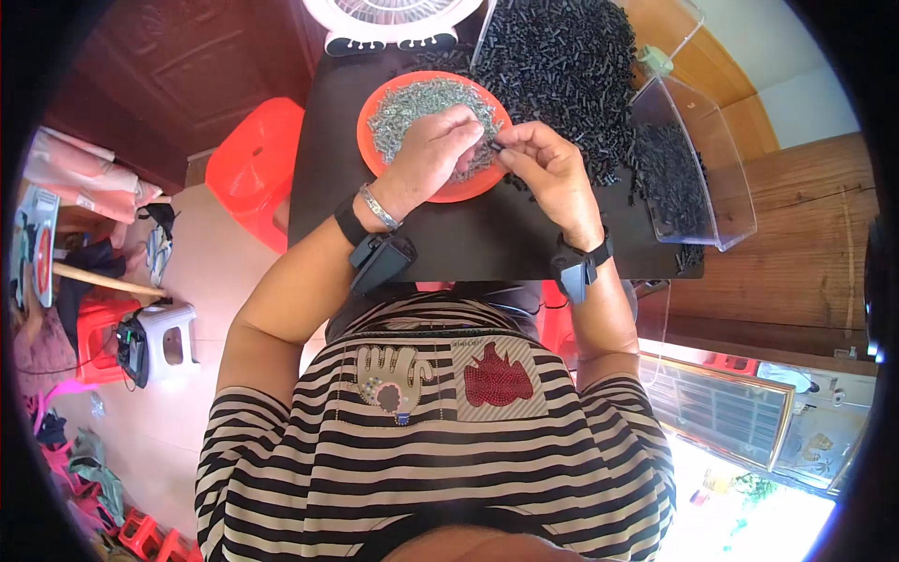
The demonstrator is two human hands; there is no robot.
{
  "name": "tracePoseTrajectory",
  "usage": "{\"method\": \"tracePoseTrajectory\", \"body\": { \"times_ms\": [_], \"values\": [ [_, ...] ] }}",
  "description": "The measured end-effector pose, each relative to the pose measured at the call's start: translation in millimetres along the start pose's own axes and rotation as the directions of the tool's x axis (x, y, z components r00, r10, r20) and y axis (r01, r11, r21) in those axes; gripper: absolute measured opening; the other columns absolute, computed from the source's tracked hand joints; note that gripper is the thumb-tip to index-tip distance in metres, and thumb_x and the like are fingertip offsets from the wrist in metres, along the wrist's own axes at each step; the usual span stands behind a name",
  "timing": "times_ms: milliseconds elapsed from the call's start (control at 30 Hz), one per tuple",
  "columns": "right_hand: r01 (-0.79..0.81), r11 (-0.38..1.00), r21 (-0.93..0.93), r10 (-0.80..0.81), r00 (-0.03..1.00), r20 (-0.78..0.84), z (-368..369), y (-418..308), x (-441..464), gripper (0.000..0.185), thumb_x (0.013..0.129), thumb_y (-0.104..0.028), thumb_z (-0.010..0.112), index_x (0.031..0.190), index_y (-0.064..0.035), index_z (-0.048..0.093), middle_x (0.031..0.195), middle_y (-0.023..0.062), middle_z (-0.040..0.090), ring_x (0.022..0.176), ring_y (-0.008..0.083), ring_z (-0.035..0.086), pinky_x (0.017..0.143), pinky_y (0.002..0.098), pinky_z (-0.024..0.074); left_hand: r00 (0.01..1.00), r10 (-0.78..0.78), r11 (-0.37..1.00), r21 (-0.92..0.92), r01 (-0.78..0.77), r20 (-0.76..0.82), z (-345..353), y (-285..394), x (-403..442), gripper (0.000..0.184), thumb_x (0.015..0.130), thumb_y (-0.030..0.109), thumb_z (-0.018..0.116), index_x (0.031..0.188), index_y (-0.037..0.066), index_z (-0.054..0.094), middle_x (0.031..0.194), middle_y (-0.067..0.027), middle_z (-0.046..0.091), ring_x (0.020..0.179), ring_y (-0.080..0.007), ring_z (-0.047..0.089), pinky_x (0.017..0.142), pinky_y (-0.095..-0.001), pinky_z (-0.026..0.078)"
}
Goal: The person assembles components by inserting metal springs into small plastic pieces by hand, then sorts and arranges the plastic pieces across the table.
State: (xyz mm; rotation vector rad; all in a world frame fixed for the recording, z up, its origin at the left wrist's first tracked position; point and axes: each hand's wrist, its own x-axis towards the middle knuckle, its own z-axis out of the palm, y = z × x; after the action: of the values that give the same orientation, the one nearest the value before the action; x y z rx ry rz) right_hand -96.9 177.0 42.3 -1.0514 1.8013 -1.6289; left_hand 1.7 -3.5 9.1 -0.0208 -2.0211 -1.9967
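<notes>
My right hand point(552, 173) pinches a small black cylindrical piece point(497, 146) between thumb and fingertips, over the right rim of a red bowl point(368, 105). My left hand point(438, 152) is close beside it above the bowl, its fingers curled together. Whatever the left fingers hold is hidden or too small to make out. Many small silvery metal pieces point(409, 101) fill the bowl. Past my right hand, a large heap of small black pieces point(567, 70) like the pinched one spreads over the dark table point(332, 169).
A clear plastic bin point(735, 201) lies at the table's right side with more black pieces in it. At the back left stands a white fan point(393, 19). A red stool point(253, 169) is left of the table. Wooden panelling point(787, 234) borders the right.
</notes>
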Motion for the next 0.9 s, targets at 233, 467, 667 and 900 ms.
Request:
{"method": "tracePoseTrajectory", "body": {
  "times_ms": [233, 467, 667, 900],
  "values": [
    [0.097, 0.972, -0.215, -0.088, 0.995, 0.051, 0, -6, 20, 0.016, 0.092, -0.001, 0.067, 0.108, 0.0009, 0.069, 0.100, 0.0027, 0.069, 0.088, 0.0077, 0.065, 0.080, 0.0229, 0.0526, 0.992, -0.056, 0.993, -0.092, 0.067, 0.114, -5, 0, 1, 0.033, 0.103, 0.034, 0.048, 0.090, 0.006, 0.058, 0.072, -0.0008, 0.056, 0.066, -0.0093, 0.056, 0.060, -0.0235, 0.045],
    [0.199, 0.930, -0.309, -0.215, 0.976, -0.020, 4, 0, 49, 0.015, 0.087, -0.005, 0.072, 0.102, -0.0025, 0.071, 0.089, 0.0051, 0.068, 0.082, 0.0130, 0.066, 0.074, 0.0281, 0.0531, 0.991, -0.125, 0.944, -0.302, 0.135, 0.054, -10, 3, 2, 0.025, 0.103, 0.029, 0.049, 0.095, 0.007, 0.058, 0.081, -0.0019, 0.058, 0.069, -0.0126, 0.059, 0.063, -0.0254, 0.047],
    [0.350, 0.440, -0.827, -0.398, 0.901, 0.170, -1, 22, 59, 0.015, 0.077, -0.010, 0.073, 0.091, -0.0059, 0.073, 0.090, 0.0130, 0.067, 0.089, 0.0345, 0.064, 0.079, 0.0422, 0.0530, 0.992, -0.094, 0.927, -0.371, 0.056, -0.085, -20, -1, 5, 0.022, 0.102, 0.026, 0.050, 0.094, 0.008, 0.058, 0.081, -0.0009, 0.058, 0.068, -0.0128, 0.060, 0.063, -0.0248, 0.047],
    [0.379, 0.317, -0.870, -0.411, 0.881, 0.234, 13, 30, 58, 0.008, 0.079, -0.008, 0.070, 0.086, -0.0069, 0.071, 0.084, 0.0107, 0.065, 0.085, 0.0322, 0.062, 0.078, 0.0415, 0.0524, 0.989, -0.129, 0.946, -0.308, 0.102, -0.069, -16, 0, 5, 0.021, 0.102, 0.026, 0.051, 0.093, 0.008, 0.057, 0.078, -0.0004, 0.059, 0.067, -0.0114, 0.059, 0.063, -0.0241, 0.047]
  ]
}}
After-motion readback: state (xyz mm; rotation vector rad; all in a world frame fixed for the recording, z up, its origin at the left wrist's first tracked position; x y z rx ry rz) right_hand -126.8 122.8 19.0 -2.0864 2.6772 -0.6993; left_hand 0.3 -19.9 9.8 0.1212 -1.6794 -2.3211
